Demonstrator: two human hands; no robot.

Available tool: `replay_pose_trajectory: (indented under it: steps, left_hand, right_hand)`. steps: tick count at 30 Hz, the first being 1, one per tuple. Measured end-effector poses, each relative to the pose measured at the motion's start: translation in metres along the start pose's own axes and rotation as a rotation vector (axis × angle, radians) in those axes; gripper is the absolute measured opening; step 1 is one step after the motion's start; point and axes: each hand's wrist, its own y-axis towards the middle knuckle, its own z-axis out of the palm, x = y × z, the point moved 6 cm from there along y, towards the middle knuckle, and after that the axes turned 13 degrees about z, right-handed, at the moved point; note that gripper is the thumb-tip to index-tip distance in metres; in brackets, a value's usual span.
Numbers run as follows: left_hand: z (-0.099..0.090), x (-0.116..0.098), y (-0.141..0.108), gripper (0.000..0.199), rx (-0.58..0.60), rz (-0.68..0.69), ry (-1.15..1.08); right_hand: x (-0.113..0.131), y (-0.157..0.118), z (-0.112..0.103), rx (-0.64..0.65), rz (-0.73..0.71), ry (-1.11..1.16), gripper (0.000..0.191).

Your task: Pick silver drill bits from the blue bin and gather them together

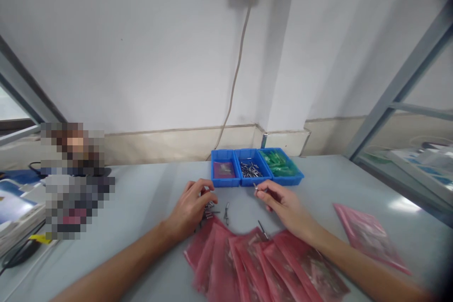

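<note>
My right hand (279,200) pinches a small metal pin (255,187) between thumb and fingertips, just in front of the middle blue bin (271,178). Over a small pile of metal pins (209,211) my left hand (193,205) is curved, its fingers bent and apart; nothing shows between them. Two or so loose pins (227,213) lie to its right. Another dark pin (263,230) lies by the fanned row of pink plastic bags (222,264), nearest the camera. More metal pins (250,169) fill the middle bin.
The left blue bin (225,182) holds a pink bag; the right blue bin (299,177) holds green bags. One pink bag (371,236) lies at the right. A blurred-out person, cables and equipment are at the left. A wall stands behind the table (148,188).
</note>
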Motion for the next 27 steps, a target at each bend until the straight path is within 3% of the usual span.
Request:
replay_pose_trajectory:
  steps: [11,20,27]
  left_hand:
    - [0.0023,0.0026,0.0007,0.039,-0.017,-0.005,-0.012]
    - [-0.0011,-0.0007,0.0038,0.035,-0.019,0.0,-0.01]
    - [0.0003,-0.0001,0.0039,0.029,-0.009,0.002,-0.017]
  right_hand:
    - [0.002,-0.002,-0.0002,0.008,-0.001,-0.008,0.031]
    - [0.0045,-0.002,-0.0043,-0.102,0.008,0.011,0.032]
    - [0.0033,-0.0011,-0.0041,-0.061,-0.028,0.032,0.028]
